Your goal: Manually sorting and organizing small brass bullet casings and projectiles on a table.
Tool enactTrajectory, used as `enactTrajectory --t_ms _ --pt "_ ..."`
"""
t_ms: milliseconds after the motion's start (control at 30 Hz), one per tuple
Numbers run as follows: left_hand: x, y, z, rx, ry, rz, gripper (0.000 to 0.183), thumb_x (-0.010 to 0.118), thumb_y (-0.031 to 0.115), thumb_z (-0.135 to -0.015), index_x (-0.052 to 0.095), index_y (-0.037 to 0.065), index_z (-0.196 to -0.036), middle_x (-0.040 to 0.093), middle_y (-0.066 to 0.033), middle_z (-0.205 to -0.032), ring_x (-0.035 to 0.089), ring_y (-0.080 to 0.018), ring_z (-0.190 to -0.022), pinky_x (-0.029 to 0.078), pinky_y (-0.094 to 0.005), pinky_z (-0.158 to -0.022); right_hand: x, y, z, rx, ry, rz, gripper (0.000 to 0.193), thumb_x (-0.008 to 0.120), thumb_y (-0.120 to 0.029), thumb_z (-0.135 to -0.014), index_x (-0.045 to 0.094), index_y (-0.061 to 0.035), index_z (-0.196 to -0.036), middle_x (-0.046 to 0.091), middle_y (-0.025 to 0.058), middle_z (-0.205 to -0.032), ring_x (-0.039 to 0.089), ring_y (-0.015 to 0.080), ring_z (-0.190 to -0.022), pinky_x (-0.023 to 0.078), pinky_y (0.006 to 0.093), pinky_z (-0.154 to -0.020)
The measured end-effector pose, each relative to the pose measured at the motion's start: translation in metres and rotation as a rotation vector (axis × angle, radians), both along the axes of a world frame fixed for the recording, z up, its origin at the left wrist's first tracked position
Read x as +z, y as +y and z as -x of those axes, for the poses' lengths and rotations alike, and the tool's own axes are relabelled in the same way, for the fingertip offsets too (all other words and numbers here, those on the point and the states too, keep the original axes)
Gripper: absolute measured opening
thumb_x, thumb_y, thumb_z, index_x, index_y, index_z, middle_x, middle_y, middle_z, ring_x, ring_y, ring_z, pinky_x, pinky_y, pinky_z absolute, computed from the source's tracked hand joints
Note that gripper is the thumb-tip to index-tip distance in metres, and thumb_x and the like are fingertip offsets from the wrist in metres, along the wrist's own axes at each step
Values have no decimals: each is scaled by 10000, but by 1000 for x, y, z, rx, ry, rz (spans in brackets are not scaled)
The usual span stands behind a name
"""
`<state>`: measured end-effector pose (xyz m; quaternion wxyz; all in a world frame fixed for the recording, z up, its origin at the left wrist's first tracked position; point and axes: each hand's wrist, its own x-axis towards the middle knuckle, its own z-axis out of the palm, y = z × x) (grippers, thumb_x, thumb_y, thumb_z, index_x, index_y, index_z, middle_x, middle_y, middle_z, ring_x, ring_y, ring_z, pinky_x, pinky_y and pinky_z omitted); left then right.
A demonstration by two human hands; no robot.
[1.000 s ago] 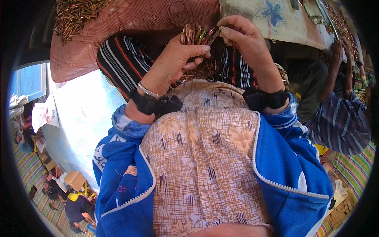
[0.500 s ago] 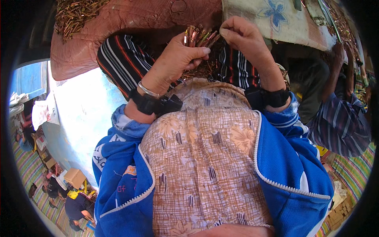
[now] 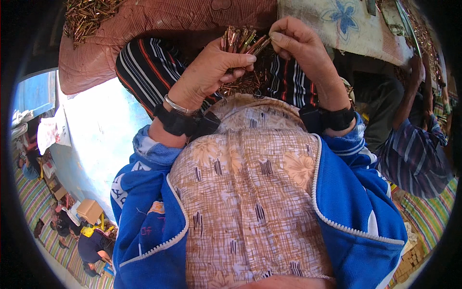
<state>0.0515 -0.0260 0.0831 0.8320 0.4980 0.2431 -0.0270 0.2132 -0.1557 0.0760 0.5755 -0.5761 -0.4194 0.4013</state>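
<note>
A bundle of thin, shiny copper-and-gold sticks [image 3: 237, 41] stands in my left hand [image 3: 209, 67], whose fingers and thumb are wrapped round its lower part. To the right, the thumb and forefinger of my right hand [image 3: 299, 45] are pinched together at the tip of a stick [image 3: 260, 45] that slants out of the bundle. Below the hands, a loose heap of the same sticks [image 3: 245, 85] lies in my lap between my striped trouser legs. What exactly the sticks are made of is too small to tell.
Another heap of sticks [image 3: 89, 21] rests on a reddish quilted mat [image 3: 96, 62] at the far left. A pale cloth with a blue flower [image 3: 308, 12] lies at the far right. Close on my right sits another person in a striped shirt [image 3: 416, 154]. More people [image 3: 96, 250] are at the lower left.
Both hands stay almost in place, the left one round the bundle and the right one pinched at its right side. The whole view has shifted slightly.
</note>
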Motion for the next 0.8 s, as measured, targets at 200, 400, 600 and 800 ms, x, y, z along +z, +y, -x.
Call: enactTrajectory --t_ms 200,400,600,800 --pt "-2 6 -3 0 -11 20 162 643 73 -754 539 31 -871 586 -62 -696 488 -48 -500 319 -141 -359 0 5 -4 14 -38 -1 108 538 -143 -861 532 -40 -892 510 -9 -681 443 52 -580 371 195 -506" --pt "-9 11 -3 0 5 -13 157 637 80 -758 539 31 -870 585 -58 -692 480 -45 -491 308 -140 -355 -7 8 -1 -48 -43 63 91 547 -120 -849 544 -39 -890 523 1 -691 460 62 -584 392 207 -524" --pt "-15 18 1 -34 -3 60 159 635 85 -756 542 27 -872 576 -47 -678 463 -40 -476 293 -142 -347 -2 13 1 8 -63 86 82 535 -97 -849 541 -29 -894 534 11 -708 462 67 -607 401 214 -550" --pt "-27 23 5 -49 1 141 129 634 86 -758 560 26 -845 571 -40 -672 437 -33 -452 286 -141 -343 -11 17 1 54 -38 89 88 516 -88 -861 530 -36 -929 513 -4 -709 448 54 -608 379 186 -558"
